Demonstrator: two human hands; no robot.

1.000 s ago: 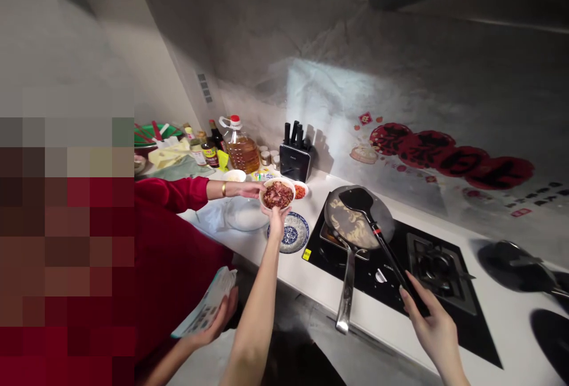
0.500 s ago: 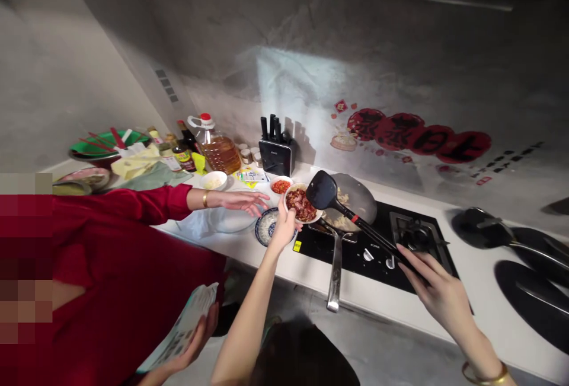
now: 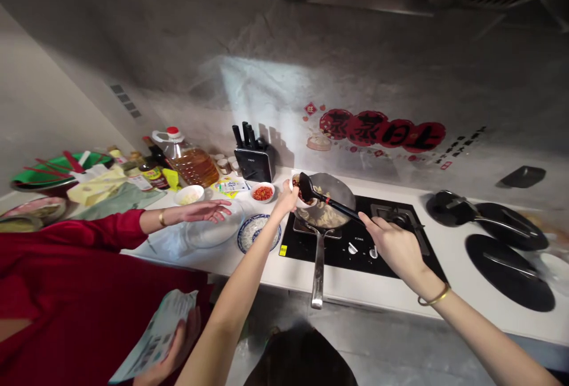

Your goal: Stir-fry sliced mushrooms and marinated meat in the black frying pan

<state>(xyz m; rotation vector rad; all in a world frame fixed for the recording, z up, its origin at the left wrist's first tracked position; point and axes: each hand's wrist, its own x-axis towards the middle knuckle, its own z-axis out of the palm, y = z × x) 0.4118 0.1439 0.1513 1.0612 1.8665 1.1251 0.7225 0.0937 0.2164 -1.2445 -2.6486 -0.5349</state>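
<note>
My left hand (image 3: 288, 198) grips a small white bowl (image 3: 294, 181) of dark reddish-brown chopped food, tilted at the left edge of the frying pan (image 3: 345, 193). My right hand (image 3: 395, 245) is closed around the long black handle of a spatula (image 3: 338, 204). The spatula's head is at the bowl's opening, covering part of the food. Pale pieces of food (image 3: 326, 216) lie in the pan, which sits on the left burner of the black gas hob (image 3: 329, 252) with its metal handle toward me.
A co-worker in a red sleeve (image 3: 133, 227) reaches over the counter from the left, holding a packet (image 3: 155, 332) in the other hand. Near the pan are chopped red chillies (image 3: 262, 193), a blue-rimmed plate (image 3: 242, 238), a knife block (image 3: 255, 164) and an oil jug (image 3: 189, 163). Pan lids (image 3: 507, 279) lie right.
My left hand has tipped the bowl over the pan's edge. My right hand has brought the spatula's head to the bowl's opening. The view has shifted to the right.
</note>
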